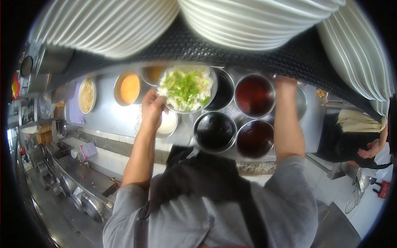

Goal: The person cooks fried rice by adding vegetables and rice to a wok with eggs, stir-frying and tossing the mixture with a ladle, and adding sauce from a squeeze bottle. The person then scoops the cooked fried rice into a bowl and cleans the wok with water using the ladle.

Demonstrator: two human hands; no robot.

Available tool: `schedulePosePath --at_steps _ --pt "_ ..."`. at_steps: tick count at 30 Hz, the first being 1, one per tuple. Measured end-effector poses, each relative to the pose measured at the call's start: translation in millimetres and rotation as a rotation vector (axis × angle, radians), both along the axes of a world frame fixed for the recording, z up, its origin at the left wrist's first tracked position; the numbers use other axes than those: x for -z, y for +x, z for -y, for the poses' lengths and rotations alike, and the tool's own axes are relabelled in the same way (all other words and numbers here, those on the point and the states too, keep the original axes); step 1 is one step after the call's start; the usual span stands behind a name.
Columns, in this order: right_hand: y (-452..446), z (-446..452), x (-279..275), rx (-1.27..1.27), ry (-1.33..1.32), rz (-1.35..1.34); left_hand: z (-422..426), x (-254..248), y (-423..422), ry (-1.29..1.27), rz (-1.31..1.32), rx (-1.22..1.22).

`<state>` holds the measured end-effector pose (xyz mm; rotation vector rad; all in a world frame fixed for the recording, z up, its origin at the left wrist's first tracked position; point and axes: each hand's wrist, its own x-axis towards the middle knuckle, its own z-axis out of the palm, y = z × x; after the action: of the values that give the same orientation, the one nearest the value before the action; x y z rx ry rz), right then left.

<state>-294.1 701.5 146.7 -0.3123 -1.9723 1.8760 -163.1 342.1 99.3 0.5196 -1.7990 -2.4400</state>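
Note:
My left hand (153,106) grips the rim of a bowl (213,94), its fingers closed on the left edge. White rice topped with chopped green pieces (185,84) fills this bowl, which is raised above the counter containers. At the right, my right hand (286,81) reaches forward to the dark shelf edge, where its fingers are hidden. Beside that hand stands a round container of dark red liquid (254,95). Another container (301,103) shows partly behind my right forearm.
Stacked white plates (260,20) rest on the dark mesh shelf above. Containers of black liquid (215,131), dark red-brown liquid (255,138), orange liquid (130,88) and a tan food (87,96) stand on the metal counter (106,111). Another person's hand (371,149) is at the right.

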Motion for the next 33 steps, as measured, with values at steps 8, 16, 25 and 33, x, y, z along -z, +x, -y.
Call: schedulePosePath --at_steps 8,16,25,33 --pt "-22 43 38 -0.223 1.045 -0.602 -2 13 3 0.040 -0.006 -0.030" --pt "-81 55 72 0.035 1.357 -0.599 -7 13 8 0.045 0.041 -0.101" --pt "-83 48 68 -0.035 1.190 -0.396 -9 21 10 0.057 0.025 -0.117" --pt "-64 40 52 -0.059 0.885 -0.194 -2 23 16 0.071 0.035 -0.124"
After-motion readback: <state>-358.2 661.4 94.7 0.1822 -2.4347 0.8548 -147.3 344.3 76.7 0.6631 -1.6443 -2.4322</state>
